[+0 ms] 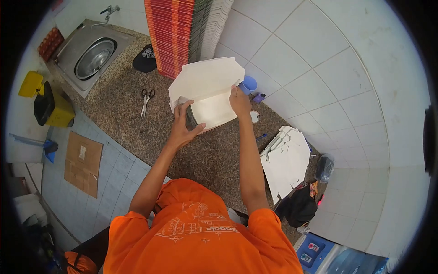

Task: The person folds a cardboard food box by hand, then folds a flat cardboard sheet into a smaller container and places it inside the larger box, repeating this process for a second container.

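A white cardboard box (213,108), partly folded with its wide flap raised, is held above the speckled counter. My left hand (185,124) grips its left end wall, fingers inside and thumb near the front edge. My right hand (240,101) is closed on the box's right corner, beside the jagged folded edge. To the right lies a stack of flat white cardboard sheets (287,160). Scissors (146,102) with black handles rest on the counter to the left.
Tall stacks of red folded boxes (171,36) stand against the wall. A blue cup (248,85), a black cap (145,59), a blue pen (261,136) and a black cloth (299,208) are on the counter. The metal sink (95,58) is at upper left.
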The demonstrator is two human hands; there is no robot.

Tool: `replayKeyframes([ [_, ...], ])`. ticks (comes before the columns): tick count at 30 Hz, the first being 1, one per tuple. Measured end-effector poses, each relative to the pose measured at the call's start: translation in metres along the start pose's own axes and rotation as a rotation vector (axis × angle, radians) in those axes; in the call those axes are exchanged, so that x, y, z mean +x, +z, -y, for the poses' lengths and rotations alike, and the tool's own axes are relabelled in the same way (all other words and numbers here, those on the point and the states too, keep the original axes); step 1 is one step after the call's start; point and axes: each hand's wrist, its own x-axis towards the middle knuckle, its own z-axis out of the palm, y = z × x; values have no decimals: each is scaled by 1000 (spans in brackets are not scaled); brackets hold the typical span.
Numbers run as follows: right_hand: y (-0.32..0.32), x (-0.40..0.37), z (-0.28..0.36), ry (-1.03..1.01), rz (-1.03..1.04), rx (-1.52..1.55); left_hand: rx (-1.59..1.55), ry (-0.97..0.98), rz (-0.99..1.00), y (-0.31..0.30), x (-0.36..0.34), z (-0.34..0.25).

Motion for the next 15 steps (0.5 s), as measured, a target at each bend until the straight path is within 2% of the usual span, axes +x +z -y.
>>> replayKeyframes([
  [3, 7, 2, -10, -32, -44, -19, -35, -31, 36, 0, 0, -2],
  [5, 7, 1, -27, -124, -149, 408, -1, 10, -9, 0, 0, -2],
  [6, -6, -10, -31, -113, -176, 406, -9, 28, 11, 0, 0, -3],
  [8, -31, -55, -43, -252, -365, 448, -3, -52, 3, 1, -2, -3],
  [10, -55, -105, -80, -279, -410, 117, -33, -38, 7, 3, -4, -2],
  [12, -72, -153, -147, -158, -318, -142, -39, -23, -17, 4, -4, -2],
  [14, -93, -205, -205, 214, 22, -465, -52, -18, -19, 6, -3, -6],
  [15, -101, -223, -222, 331, 138, -499, -43, -18, -24, 7, 0, -6],
])
